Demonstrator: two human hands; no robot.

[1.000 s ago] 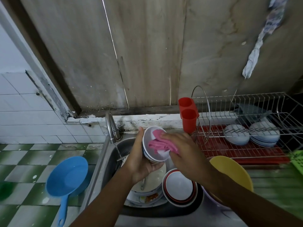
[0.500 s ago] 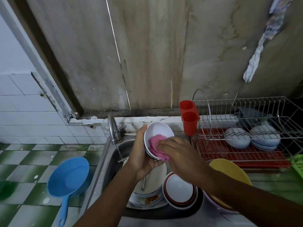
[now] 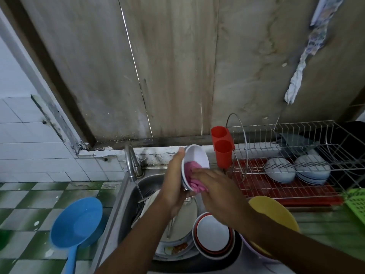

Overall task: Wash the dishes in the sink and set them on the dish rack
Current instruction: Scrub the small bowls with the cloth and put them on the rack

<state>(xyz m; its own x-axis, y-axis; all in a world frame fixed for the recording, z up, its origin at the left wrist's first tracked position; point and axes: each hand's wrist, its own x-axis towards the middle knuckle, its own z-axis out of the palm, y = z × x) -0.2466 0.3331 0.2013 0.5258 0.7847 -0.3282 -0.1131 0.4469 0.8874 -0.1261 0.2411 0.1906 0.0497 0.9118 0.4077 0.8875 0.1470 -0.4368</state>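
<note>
Over the stainless steel sink, the left hand grips a small white bowl, tilted on its side with the opening facing right: thumb hooked on the top rim, the other fingers curled round the back. The right hand is right at the bowl's mouth, fingers close together and bent over a crumpled pink cloth, pressing it against the lower inside wall; the thumb is hidden, so I can't tell where it sits. A thin stream runs from the curved metal tap at the back left of the sink. Below the hands lies a stack of dirty white plates, food scraps on one, and just beside it a white bowl with a red rim. To the right stands the wire dish rack on its red plastic tray, with two piles of upturned white bowls in it and a red plastic cutlery holder on its near end. A yellow plastic basin sits in front of the rack, partly behind the right forearm. Down on the green-and-white tiled floor lies a blue plastic dipper.
</note>
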